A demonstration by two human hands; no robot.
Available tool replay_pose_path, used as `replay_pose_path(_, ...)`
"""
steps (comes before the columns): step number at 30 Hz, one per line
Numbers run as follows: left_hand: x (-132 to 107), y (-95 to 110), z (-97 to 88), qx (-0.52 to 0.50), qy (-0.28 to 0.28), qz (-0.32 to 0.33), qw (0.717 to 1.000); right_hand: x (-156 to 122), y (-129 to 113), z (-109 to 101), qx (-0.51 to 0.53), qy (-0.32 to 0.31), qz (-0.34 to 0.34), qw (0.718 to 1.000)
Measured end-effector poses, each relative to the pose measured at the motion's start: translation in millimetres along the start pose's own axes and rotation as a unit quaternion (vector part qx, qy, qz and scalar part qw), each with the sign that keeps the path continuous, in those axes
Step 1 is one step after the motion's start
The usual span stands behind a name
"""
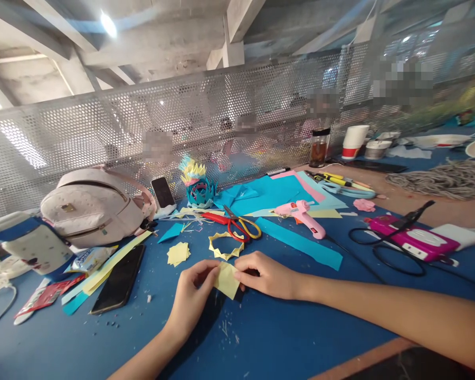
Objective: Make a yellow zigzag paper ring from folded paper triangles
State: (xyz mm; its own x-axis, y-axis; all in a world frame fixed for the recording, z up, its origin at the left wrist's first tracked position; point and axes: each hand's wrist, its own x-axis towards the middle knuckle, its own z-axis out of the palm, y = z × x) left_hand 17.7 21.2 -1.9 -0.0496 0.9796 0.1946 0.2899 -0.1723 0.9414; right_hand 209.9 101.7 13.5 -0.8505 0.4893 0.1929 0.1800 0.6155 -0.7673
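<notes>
A small piece of yellow paper (227, 281) is pinched between my two hands, just above the blue table. My left hand (196, 290) grips its left edge, thumb on top. On the opposite side my right hand (263, 275) holds it with thumb and fingers closed. Right behind the hands lies a yellow zigzag-edged paper ring (217, 249). Several cut yellow paper pieces (179, 254) are stacked to the left. Red-and-yellow-handled scissors (245, 227) rest behind the ring. Farther back stands a crown-like blue, pink and yellow paper craft (200, 184).
A pink glue gun (303, 215) lies right of the scissors, its cord trailing right. Blue paper sheets (269, 190) and a blue strip (301, 244) spread nearby. Leftward are a phone (119, 279), a backpack (93, 206) and a white-blue container (34, 245). A magenta power strip (414, 237) sits right.
</notes>
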Motion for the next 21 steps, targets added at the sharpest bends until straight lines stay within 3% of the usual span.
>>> replay_pose_path(9,-3.1,5.1,5.0,-0.023,-0.065,-0.005,0.998,1.9,1.5,0.2,-0.005,0.036,0.048,0.998)
replay_pose_path(15,4.1,-2.9,0.8,-0.068,-0.002,-0.004,0.998,0.8,5.4,-5.6,-0.082,0.007,0.018,0.996)
replay_pose_path(18,4.3,-3.3,0.0,-0.095,-0.008,-0.016,0.995,-0.5,3.3,-5.5,-0.132,0.003,-0.011,0.991)
replay_pose_path(21,1.7,-0.6,1.1,-0.069,-0.033,-0.004,0.997,-1.2,0.4,-6.9,-0.117,0.028,-0.01,0.993)
